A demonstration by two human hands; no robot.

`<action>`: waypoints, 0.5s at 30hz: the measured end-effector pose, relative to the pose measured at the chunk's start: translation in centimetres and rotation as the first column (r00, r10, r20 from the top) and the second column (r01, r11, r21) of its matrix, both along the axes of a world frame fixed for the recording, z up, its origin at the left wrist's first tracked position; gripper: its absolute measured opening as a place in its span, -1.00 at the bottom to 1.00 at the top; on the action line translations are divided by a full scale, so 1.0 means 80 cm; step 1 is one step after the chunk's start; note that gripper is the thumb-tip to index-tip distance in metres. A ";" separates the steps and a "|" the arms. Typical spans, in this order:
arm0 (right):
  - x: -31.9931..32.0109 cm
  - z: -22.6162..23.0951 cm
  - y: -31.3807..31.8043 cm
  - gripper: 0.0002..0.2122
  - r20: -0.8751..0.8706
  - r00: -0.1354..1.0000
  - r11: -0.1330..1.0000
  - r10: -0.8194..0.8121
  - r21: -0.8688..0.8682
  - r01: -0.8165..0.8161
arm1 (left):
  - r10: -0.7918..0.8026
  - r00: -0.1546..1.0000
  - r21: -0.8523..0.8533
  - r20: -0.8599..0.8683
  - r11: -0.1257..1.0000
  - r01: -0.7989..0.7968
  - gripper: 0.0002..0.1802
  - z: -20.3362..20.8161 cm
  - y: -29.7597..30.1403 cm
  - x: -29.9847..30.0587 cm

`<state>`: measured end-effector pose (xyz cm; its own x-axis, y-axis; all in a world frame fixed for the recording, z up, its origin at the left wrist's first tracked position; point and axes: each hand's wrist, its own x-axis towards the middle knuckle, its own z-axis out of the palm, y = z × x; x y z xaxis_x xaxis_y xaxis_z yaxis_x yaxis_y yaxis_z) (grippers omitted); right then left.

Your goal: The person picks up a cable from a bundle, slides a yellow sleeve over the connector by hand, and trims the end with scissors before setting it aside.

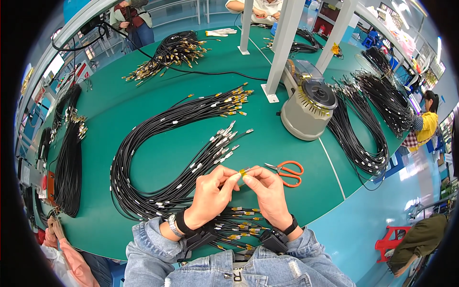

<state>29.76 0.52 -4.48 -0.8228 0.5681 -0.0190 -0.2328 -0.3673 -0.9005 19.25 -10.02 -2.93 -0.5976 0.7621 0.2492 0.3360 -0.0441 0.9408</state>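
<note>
My left hand (213, 193) and my right hand (266, 193) meet above the table, thumbs and forefingers pinched together. Between their fingertips is a small cable end with yellow tape (244, 171) on it; the fingers hide most of it. Just right of my right hand lie scissors (288, 173) with orange-red handles. Under my wrists spreads a bunch of black cables with yellow-taped ends (241, 225). A large curved bundle of black cables (125, 165) with white tags lies to the left, its silver and yellow-tagged ends pointing toward the middle.
A grey round tape dispenser (308, 107) stands beside white metal posts (276, 62) on the green table (191, 125). More cable bundles lie at the far left (68, 167), the back (179, 48) and the right (361, 124). White gloves (221, 32) rest at the back; other people sit around.
</note>
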 end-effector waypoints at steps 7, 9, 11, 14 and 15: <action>-0.001 0.002 -0.004 -0.91 0.003 1.000 1.000 -0.019 -0.023 0.019 | 0.009 0.999 0.009 -0.043 1.000 -0.009 -0.87 -0.004 0.000 0.000; -0.001 0.001 -0.005 -0.91 0.005 1.000 1.000 -0.022 -0.018 0.022 | -0.003 1.000 0.005 -0.019 1.000 0.003 -0.86 -0.002 -0.001 0.001; 0.000 0.000 -0.005 -0.91 0.008 1.000 1.000 -0.028 -0.011 0.028 | -0.010 1.000 0.004 -0.006 1.000 0.010 -0.85 -0.001 -0.001 0.001; 0.000 0.000 -0.005 -0.93 0.016 1.000 1.000 -0.022 -0.007 0.022 | -0.027 0.999 -0.012 0.023 1.000 0.028 -0.83 0.000 -0.003 0.000; 0.000 0.000 -0.005 -0.94 0.020 1.000 1.000 -0.020 -0.005 0.020 | -0.027 0.999 -0.012 0.023 1.000 0.027 -0.83 0.001 -0.004 -0.001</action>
